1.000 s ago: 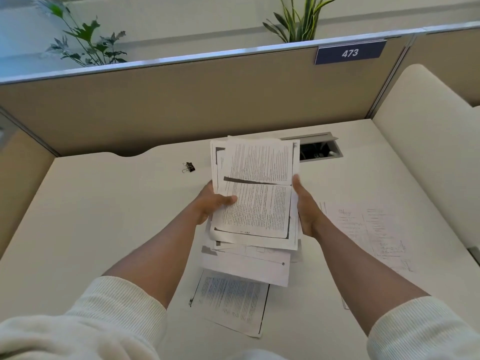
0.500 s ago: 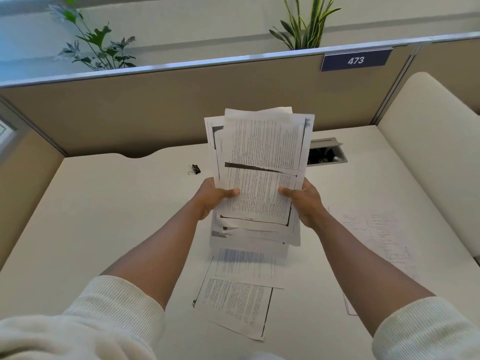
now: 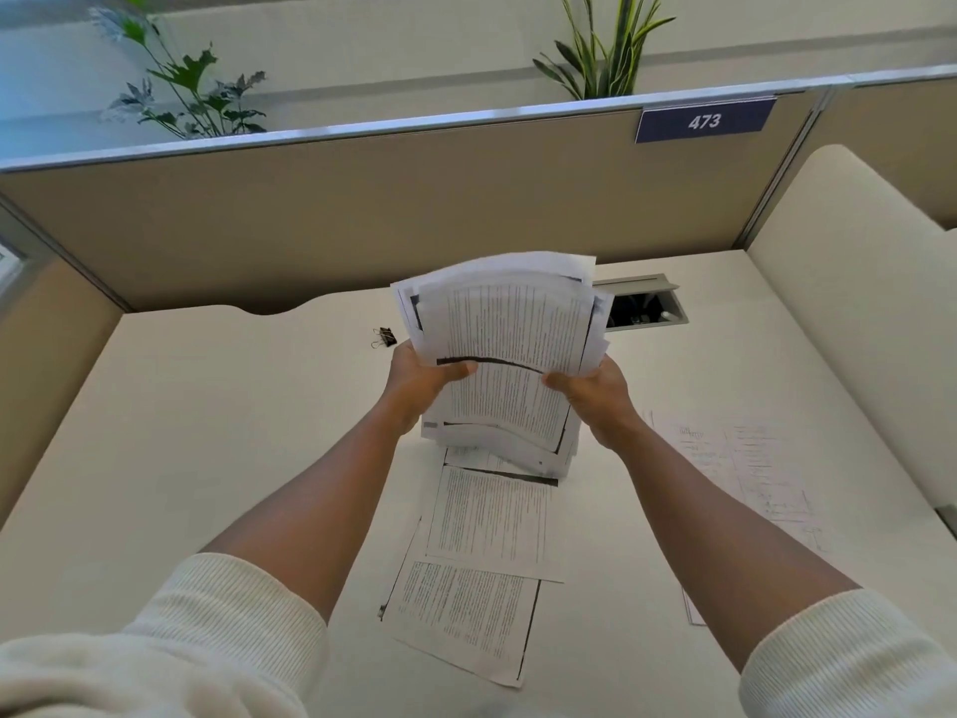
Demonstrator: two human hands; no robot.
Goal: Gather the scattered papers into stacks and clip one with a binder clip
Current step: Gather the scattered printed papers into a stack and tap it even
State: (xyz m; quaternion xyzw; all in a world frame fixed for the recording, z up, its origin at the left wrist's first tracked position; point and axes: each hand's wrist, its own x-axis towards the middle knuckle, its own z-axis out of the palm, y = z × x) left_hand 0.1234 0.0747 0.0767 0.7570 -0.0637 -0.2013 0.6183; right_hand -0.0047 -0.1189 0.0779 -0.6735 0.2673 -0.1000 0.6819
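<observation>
Both hands, left [image 3: 419, 378] and right [image 3: 595, 391], grip pinching the upright paper stack [image 3: 505, 355], squaring it; next, probably tapping edges on the counter [image 3: 207, 432].

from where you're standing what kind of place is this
Most likely an office cubicle: a pale desk walled by tan partition panels, one with a numbered plate reading 473. Both hands hold printed papers, and a binder clip lies nearby.

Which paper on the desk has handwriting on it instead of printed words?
The sheet on the right side of the desk, past the right hand. Its marks are faint handwriting; the sheets near the middle carry dense printed lines.
</observation>
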